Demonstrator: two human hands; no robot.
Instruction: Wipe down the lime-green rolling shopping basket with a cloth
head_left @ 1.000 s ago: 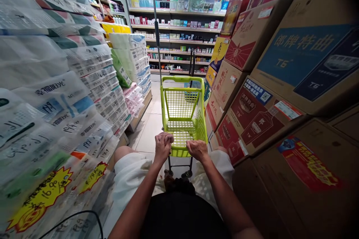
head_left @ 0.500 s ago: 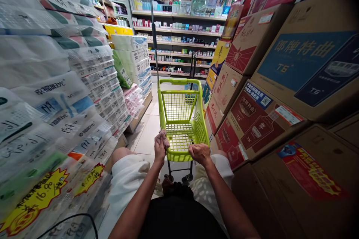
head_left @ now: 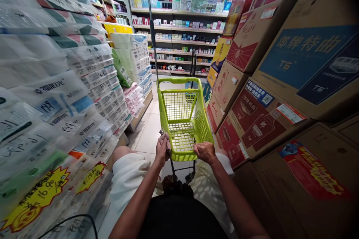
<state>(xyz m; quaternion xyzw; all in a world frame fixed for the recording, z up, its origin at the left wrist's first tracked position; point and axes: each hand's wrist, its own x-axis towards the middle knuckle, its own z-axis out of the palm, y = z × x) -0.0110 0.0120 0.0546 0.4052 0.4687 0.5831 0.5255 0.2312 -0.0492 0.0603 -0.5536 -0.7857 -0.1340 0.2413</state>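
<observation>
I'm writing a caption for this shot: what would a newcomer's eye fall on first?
Probably the lime-green cart in the middle, with the left hand holding a cloth against its near left side and the right hand closed at its near right corner. Next, the bright yellow price tag at lower left, on the wrapped packs, and the tall stack of cartons along the right.
</observation>
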